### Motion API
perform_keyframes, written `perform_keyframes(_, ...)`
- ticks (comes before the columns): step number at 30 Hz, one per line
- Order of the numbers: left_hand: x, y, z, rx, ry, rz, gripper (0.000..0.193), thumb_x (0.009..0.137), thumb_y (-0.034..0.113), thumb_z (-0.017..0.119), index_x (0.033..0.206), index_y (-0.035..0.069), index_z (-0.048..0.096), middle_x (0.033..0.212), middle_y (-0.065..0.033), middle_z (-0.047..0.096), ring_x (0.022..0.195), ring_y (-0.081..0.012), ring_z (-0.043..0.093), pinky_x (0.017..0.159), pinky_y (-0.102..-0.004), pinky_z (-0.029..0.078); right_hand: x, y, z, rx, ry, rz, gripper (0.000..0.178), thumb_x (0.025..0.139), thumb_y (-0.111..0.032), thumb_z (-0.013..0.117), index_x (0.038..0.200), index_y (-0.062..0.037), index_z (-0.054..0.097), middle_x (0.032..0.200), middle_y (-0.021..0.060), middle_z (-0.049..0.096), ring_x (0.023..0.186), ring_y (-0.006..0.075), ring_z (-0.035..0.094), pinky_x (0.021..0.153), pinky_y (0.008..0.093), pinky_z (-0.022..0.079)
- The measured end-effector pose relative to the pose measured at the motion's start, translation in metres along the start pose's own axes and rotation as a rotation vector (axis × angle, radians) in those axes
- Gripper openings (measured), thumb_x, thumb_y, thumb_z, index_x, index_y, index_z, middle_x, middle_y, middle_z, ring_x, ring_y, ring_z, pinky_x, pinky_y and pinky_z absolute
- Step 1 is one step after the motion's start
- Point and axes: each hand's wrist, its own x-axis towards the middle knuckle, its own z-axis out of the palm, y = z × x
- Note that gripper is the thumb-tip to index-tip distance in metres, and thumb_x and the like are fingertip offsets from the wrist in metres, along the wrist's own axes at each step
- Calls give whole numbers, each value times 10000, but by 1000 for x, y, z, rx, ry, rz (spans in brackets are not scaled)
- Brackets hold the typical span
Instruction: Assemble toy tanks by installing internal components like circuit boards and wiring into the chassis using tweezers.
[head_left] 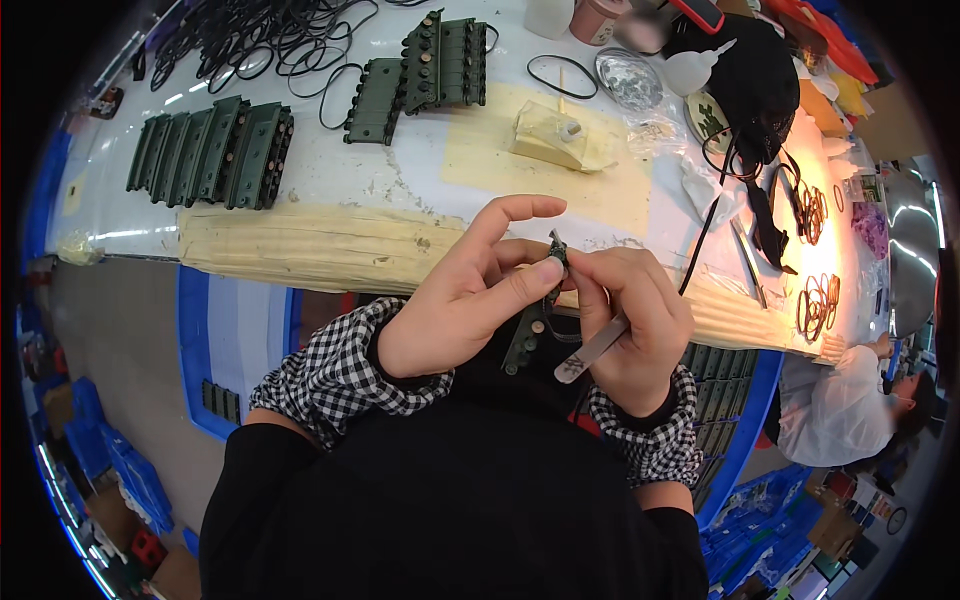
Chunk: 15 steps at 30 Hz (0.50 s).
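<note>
Between the thumb and fingers of my left hand (455, 295) is a narrow dark green ribbed strip (522, 342) with small copper-coloured round spots, hanging tilted over the table's front edge. My right hand (640, 320) is closed close beside it, fingertips meeting the strip's upper end. A flat metal tool, apparently tweezers (590, 352), lies in the right hand with its broad end pointing down toward me. A thin black band loops just below the fingers. The fingers hide where the tool's tips and the strip meet.
Rows of similar green strips (205, 155) lie at the left, with more stacked strips (420, 85) behind. Black bands (270, 45) are heaped at the back. A tape-wrapped block (560, 135) stands mid-table. Blue trays (195, 350) sit below the table; another person (840, 410) is at right.
</note>
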Motion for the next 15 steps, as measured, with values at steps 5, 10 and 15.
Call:
perform_keyframes(5,0,-1,-2,33,-16,-5,479,994,146,512,1415,87,292,1081,-76,592,1024,-126,551,923,-289,434,-1,2,-3,7,-30,-17,181,785,87,688,953,20,667,796,117,642,628,192,647,518,273,506)
perform_keyframes(10,2,4,-3,146,-54,9,480,986,158,534,1401,91,302,1063,-77,587,1020,-131,562,909,-287,449,-1,3,-4,67,-12,22,154,810,73,681,956,29,667,820,118,644,646,190,656,546,269,543)
perform_keyframes(15,1,5,-3,139,-34,-25,477,980,147,544,1391,85,312,1046,-76,584,1015,-132,565,907,-290,451,-3,2,-3,80,-17,55,143,816,72,677,953,34,664,833,121,642,654,189,659,558,272,562)
